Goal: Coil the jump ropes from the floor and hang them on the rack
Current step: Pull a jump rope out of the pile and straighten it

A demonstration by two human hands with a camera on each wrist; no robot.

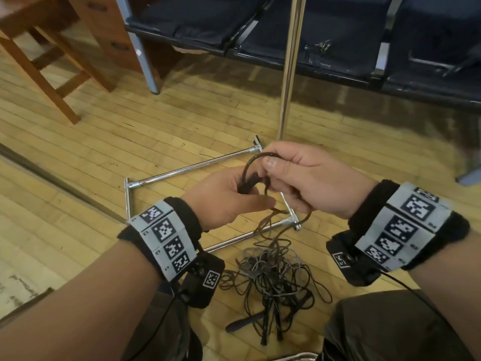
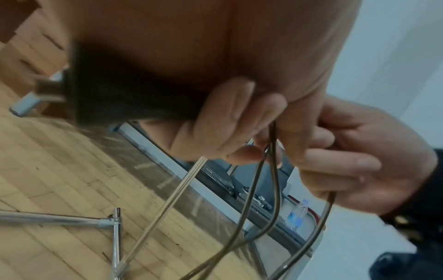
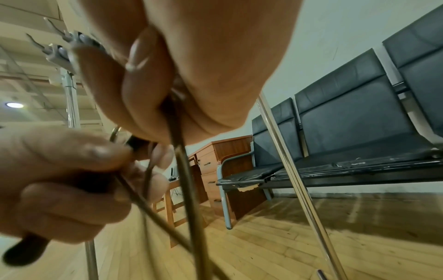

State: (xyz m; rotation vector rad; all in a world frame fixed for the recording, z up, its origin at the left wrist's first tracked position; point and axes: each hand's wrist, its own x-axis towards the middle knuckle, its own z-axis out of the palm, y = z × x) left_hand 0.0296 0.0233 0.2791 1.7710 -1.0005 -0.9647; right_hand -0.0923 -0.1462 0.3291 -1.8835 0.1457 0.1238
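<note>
Floorboards (image 1: 86, 142) fill most of the head view, with a row of dark seats (image 1: 338, 43) along the far edge and a wooden desk (image 1: 109, 35) at the upper left. Nearer to me stands the chrome rack (image 1: 290, 74), its upright pole rising from a rectangular base frame that lies flat on the floor. Just this side of that base sits the tangled pile of jump ropes (image 1: 273, 272), dark and grey cords knotted together, with black handles poking out toward me.

One brown rope (image 1: 250, 168) runs up out of the pile to my hands. My left hand (image 1: 229, 196) is closed around a small bundle of it, and I think a dark handle is in there too, though the wrist view is blurred. My right hand (image 1: 302, 178) pinches a loop of the same cord between thumb and fingers, with a length trailing below the palm.

Judging by how it droops, the cord is light, thin and limp, somewhat springy, so loops will want to slip. I would anchor at the handle, keep the coils pinched tight, and draw slack slowly so the tangle does not drag along.
</note>
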